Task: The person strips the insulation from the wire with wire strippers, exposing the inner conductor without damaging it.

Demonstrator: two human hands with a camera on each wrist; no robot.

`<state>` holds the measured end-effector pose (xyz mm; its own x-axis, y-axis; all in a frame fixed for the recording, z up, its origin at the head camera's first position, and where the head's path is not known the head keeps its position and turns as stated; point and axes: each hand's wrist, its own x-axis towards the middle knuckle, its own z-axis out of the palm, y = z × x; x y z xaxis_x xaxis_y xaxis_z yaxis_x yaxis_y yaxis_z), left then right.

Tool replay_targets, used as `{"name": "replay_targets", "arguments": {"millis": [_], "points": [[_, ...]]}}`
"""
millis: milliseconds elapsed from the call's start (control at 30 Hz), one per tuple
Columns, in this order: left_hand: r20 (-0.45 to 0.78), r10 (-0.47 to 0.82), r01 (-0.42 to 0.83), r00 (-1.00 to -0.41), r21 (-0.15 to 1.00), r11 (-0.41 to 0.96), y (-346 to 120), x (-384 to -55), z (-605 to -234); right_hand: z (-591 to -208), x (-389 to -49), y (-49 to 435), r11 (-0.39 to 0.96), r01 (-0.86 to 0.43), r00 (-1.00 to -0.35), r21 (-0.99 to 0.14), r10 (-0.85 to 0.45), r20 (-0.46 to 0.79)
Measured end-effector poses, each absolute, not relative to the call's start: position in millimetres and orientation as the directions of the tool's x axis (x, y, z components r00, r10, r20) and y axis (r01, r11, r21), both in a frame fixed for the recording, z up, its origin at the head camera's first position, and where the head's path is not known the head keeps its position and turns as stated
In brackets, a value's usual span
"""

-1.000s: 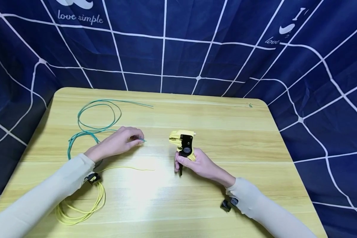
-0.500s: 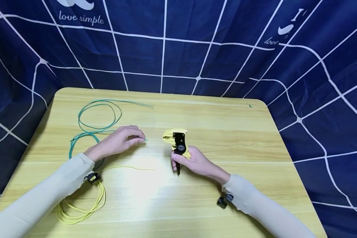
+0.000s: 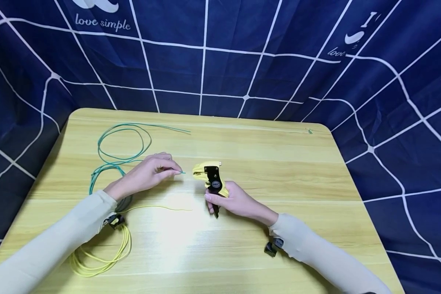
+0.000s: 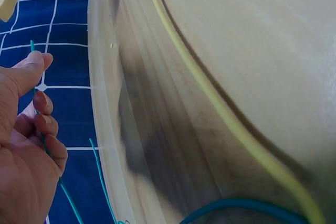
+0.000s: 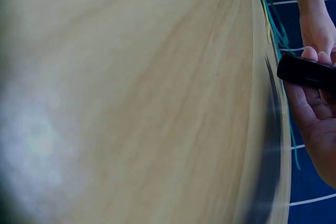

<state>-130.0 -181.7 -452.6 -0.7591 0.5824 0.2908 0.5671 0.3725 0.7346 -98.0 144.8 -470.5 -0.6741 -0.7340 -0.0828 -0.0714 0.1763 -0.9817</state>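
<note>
Long, plain pale-beige sleeves (image 3: 55,237), lightly wrinkled, with a small boxy black device (image 3: 115,221) at each cuff (image 3: 105,200).

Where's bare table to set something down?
Bare: the table between the right hand and far-right green bits; also near middle, between yellow coil and right sleeve. Crowded: left side, with green wire, yellow coil and left hand.

Glossy wood-grain tabletop (image 3: 279,167), creased cloth backdrop (image 3: 228,69), plastic-looking tool (image 3: 213,177).
</note>
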Motion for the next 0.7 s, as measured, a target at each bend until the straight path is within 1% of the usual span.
{"name": "replay_targets", "arguments": {"millis": [267,433,700], "points": [[0.335,0.56,0.586,-0.758,0.726,0.359,-182,-128,-450,-469,-99,140,0.174,-0.061,-0.67,-0.983,-0.737,-0.089],[0.335,0.549,0.585,-0.766,0.717,0.379,-180,-124,-444,-470,-99,138,0.18,-0.058,-0.673,-0.982,-0.734,-0.095],[0.336,0.559,0.593,-0.758,0.71,0.379,-179,-121,-438,-472,-100,134,0.176,-0.042,-0.687,-0.983,-0.72,-0.1]]}}
